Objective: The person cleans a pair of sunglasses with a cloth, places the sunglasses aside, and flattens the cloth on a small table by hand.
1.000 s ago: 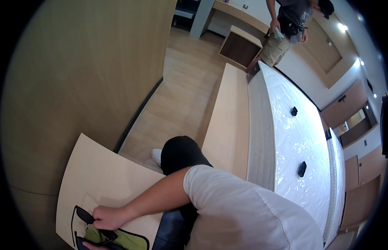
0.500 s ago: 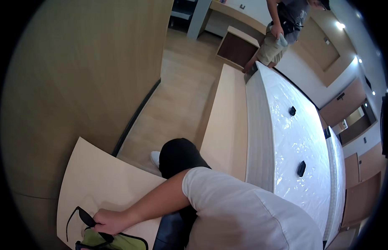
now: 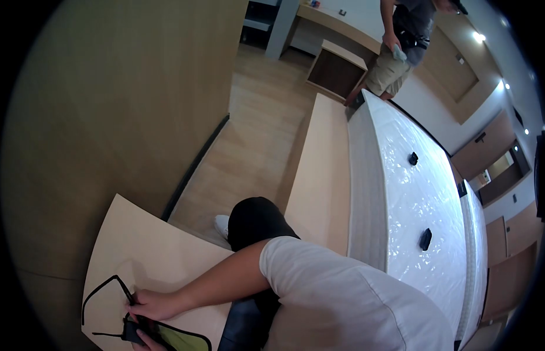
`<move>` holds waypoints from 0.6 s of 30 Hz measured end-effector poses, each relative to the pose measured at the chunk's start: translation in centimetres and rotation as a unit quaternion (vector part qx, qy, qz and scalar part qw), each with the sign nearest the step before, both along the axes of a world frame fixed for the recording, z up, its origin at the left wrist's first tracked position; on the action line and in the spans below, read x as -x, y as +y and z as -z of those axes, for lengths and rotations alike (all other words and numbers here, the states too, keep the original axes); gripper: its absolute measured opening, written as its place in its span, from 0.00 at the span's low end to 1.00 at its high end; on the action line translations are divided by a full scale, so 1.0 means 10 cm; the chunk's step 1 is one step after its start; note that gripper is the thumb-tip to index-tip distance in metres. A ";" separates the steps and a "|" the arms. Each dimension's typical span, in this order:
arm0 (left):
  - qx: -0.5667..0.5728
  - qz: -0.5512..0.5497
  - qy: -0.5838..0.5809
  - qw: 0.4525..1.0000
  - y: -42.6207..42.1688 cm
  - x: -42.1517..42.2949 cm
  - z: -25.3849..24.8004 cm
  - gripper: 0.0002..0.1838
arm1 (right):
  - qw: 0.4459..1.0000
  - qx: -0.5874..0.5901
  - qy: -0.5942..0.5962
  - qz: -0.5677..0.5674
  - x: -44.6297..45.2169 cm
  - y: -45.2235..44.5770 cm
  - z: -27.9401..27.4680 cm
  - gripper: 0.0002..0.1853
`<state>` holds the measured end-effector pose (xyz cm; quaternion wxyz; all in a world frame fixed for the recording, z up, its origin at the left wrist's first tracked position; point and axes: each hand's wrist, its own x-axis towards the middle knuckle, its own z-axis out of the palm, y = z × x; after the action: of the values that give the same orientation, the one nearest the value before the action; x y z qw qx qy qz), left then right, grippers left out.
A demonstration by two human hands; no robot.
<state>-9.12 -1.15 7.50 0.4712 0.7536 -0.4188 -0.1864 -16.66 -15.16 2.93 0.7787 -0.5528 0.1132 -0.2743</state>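
My right hand (image 3: 155,304) reaches in from the right and pinches a pair of dark sunglasses (image 3: 121,286) near the hinge of one temple. Both temples stick out to the left, unfolded. At the bottom edge, partly cut off, my left hand (image 3: 147,341) has its fingers at the dark front of the sunglasses. Just right of that hand lies a green pouch-like item with black edging (image 3: 182,337), partly hidden under my right hand. Beneath them is a light wooden panel (image 3: 161,251).
A wooden wall panel (image 3: 120,105) fills the left. A plastic-wrapped mattress (image 3: 413,193) with black objects on it lies right, beside a wooden ledge (image 3: 319,175). Another person (image 3: 401,47) stands at the back near a wooden cabinet (image 3: 337,67), holding a pale cloth.
The sunglasses have turned, and both temples now show spread out. My left hand has come into view at the bottom edge. The green item sits slightly further right.
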 end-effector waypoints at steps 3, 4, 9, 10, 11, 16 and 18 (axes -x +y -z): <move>0.015 -0.060 0.022 0.998 0.10 -0.16 0.22 0.24 | 0.992 -0.074 0.078 -0.063 0.05 -0.03 -0.09 0.17; 0.007 -0.171 0.031 0.985 0.12 -0.25 0.28 0.26 | 0.992 -0.073 0.077 -0.065 0.08 -0.03 -0.14 0.17; 0.090 -0.317 0.162 0.930 0.06 -0.38 0.26 0.31 | 0.981 0.127 0.128 -0.070 0.21 0.04 -0.27 0.18; 0.101 -0.304 0.180 0.930 0.04 -0.30 0.20 0.31 | 0.981 0.150 0.103 -0.062 0.21 0.06 -0.26 0.18; 0.112 -0.290 0.197 0.930 0.03 -0.26 0.16 0.31 | 0.982 0.120 0.120 -0.079 0.20 0.05 -0.26 0.20; -0.022 -0.152 0.071 0.986 0.23 -0.32 0.44 0.29 | 0.984 0.011 0.160 -0.072 0.21 -0.01 -0.34 0.23; 0.025 0.003 0.058 0.998 0.11 -0.15 0.22 0.25 | 0.996 -0.057 0.063 -0.017 0.13 0.03 -0.18 0.22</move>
<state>-7.61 -0.05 5.28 0.5127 0.7284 -0.3972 -0.2210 -17.97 -14.89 4.70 0.8050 -0.5253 0.1680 -0.2188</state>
